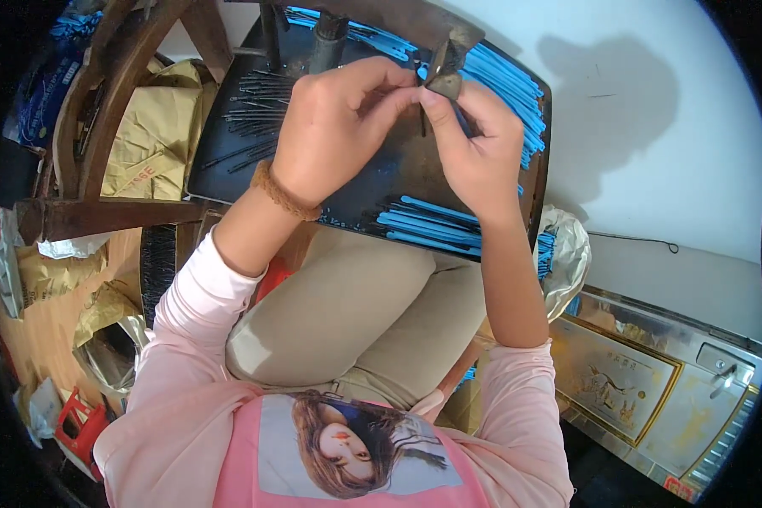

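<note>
Both hands meet at the far side of a dark tabletop (pixel 372 190), beside a worn metal tool head (pixel 445 78). My left hand (pixel 334 118) is closed, thumb and forefinger pinched at the tool head's left side; what they hold is hidden. Closed as well, my right hand (pixel 478 152) has its thumb and fingers against the tool head's lower end, and its grip is partly covered. A thin dark rod (pixel 423 123) shows just under the fingertips. Many thin black rods (pixel 254 106) lie left of my left hand. Bundles of blue sticks (pixel 504 89) lie beyond my right hand.
More blue sticks with black ends (pixel 427 222) lie along the near tabletop edge. A dark upright post (pixel 328 44) stands at the back. Wooden framing (pixel 102 218) and a yellow-gold bag (pixel 154 131) are left. A silvery bag (pixel 567 262) and a metal cabinet (pixel 618 381) are right.
</note>
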`<state>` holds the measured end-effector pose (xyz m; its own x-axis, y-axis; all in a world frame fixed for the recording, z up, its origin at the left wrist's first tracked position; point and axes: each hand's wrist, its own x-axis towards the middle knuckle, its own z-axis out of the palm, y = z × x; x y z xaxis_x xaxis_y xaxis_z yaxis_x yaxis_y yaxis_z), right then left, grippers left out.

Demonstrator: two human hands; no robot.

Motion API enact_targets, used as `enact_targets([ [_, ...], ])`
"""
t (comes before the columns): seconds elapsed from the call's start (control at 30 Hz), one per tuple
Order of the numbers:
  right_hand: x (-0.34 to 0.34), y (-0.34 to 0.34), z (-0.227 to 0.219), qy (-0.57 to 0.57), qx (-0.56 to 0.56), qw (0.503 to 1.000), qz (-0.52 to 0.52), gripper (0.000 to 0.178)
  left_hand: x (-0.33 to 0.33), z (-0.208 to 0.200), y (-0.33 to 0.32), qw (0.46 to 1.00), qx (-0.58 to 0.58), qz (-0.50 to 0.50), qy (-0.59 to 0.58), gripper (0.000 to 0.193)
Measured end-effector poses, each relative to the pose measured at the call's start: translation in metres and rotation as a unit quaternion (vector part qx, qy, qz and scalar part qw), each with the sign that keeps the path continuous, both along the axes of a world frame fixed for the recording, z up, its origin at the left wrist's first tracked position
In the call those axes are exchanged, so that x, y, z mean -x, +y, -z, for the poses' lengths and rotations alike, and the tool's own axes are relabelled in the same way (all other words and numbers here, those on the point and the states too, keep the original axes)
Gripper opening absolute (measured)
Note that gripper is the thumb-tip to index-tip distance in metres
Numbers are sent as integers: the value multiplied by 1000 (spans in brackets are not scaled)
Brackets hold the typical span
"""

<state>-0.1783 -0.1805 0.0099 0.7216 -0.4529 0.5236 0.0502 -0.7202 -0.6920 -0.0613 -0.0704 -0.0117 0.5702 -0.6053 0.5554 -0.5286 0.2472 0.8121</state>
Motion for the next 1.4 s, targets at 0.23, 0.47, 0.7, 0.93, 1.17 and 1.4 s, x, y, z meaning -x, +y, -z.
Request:
enact_targets([
  [0.23, 3, 8, -8, 30, 35, 999, 6, 18, -2, -4, 10, 996, -46, 9, -70, 12],
  [0.47, 34, 17, -5, 125, 95, 988, 16, 21, 16, -10, 52, 993, -41, -9, -108, 14],
  [0.7, 50, 16, -4, 208, 168, 963, 41, 21, 21, 5, 65, 975, -65, -69, -199, 12],
  [0.93, 59, 20, 0, 212, 156, 964, 34, 19, 22, 8, 63, 962, -48, -98, -251, 10],
  [1.17, 62, 48, -13, 157, 108, 980, 61, 18, 19, 7, 71, 958, -43, -86, -271, 6],
  [1.4, 61, 81, -21, 40, 128, 991, -3, 32, 30, -17, 104, 979, -76, 189, -16, 22],
])
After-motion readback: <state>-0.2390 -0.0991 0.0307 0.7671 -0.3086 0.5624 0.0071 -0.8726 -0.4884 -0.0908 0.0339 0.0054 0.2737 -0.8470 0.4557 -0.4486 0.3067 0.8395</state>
